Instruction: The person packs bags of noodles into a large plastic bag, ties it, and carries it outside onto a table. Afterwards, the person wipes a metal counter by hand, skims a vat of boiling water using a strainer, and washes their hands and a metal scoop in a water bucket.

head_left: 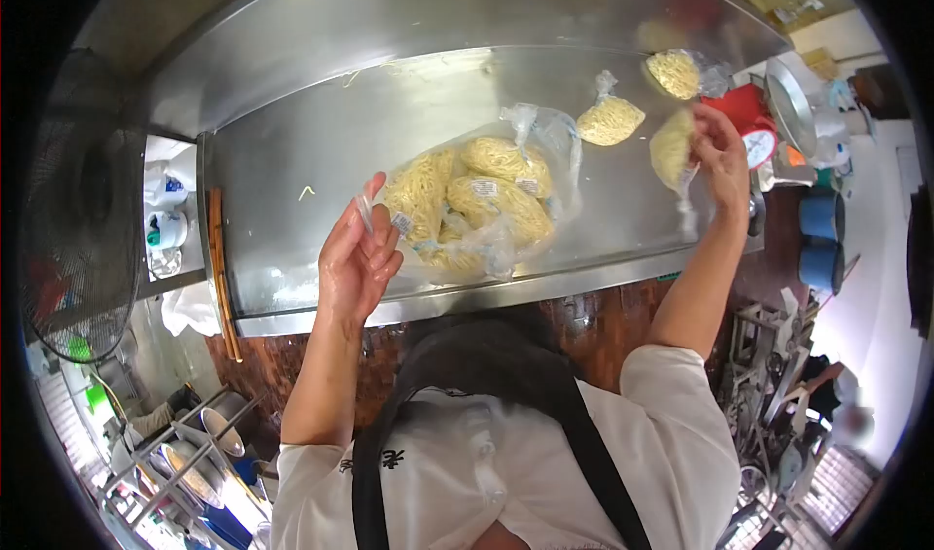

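Noodle bags [496, 190] lie on the counter [292, 229], left of the scale [749, 127].

The noodle bag [671, 153] in the right fingers [718, 130] is kinda smeared, and they cover one side of it. Can't make out what the see-through bit [365, 213] at the left fingers [379, 182] is, tbh. Labels [484, 188] and the scale dial [759, 147] are too tiny to read, packs [501, 210] overlap in the big clear bag [562, 151], and the bottom edge chops off the shirt [681, 419]

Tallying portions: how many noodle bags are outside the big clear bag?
3: one noodle bag in the right hand, a second bag beside the big clear bag, a third bag near the red scale. None outside looks hidden.
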Tool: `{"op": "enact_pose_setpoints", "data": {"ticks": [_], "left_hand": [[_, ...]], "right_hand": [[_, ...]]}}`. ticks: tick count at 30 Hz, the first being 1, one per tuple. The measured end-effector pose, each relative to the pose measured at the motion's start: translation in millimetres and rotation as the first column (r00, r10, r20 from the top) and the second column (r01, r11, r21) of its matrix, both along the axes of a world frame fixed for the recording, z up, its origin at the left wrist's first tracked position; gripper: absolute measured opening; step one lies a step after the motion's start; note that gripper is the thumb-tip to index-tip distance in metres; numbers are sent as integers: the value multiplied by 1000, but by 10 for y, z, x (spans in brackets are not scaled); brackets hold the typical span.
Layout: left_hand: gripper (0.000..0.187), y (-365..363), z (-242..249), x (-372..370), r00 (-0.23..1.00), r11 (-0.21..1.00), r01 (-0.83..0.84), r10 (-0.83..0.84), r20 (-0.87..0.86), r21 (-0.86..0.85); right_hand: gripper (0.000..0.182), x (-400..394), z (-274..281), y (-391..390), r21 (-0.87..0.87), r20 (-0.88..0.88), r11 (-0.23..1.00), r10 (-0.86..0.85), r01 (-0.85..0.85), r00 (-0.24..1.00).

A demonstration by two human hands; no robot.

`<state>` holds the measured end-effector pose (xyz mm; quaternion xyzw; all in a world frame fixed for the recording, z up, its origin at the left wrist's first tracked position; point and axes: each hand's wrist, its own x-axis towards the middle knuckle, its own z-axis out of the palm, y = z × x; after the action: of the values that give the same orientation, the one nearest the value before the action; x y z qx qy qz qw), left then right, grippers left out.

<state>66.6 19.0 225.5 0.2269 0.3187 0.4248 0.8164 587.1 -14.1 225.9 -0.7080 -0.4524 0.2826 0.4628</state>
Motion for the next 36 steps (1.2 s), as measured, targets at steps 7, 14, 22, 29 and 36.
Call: {"op": "enact_pose_setpoints", "data": {"ticks": [7,14,22,29,36], "left_hand": [[60,59,-101,-84,999,1000,-8,7,49,4],[60,79,-157,-90,999,1000,5,-5,45,9],[65,107,-79,-28,999,999,28,-28,-16,22],[64,69,-41,27,1000,1000,26,-26,-11,-1],[68,-62,-52,39,999,999,-5,8,47,-46]], "right_hand": [[103,101,-1536,63,-203,825,955,47,216,564],[104,-973,-2429,-306,-451,617,799,-45,399,786],[65,-247,-2491,-635,-202,-743,908,-386,366,547],[61,-1114,-115,-294,188,-327,970,207,-152,922],[79,-232,-1283,1123,-278,548,939,-17,201,836]]}}
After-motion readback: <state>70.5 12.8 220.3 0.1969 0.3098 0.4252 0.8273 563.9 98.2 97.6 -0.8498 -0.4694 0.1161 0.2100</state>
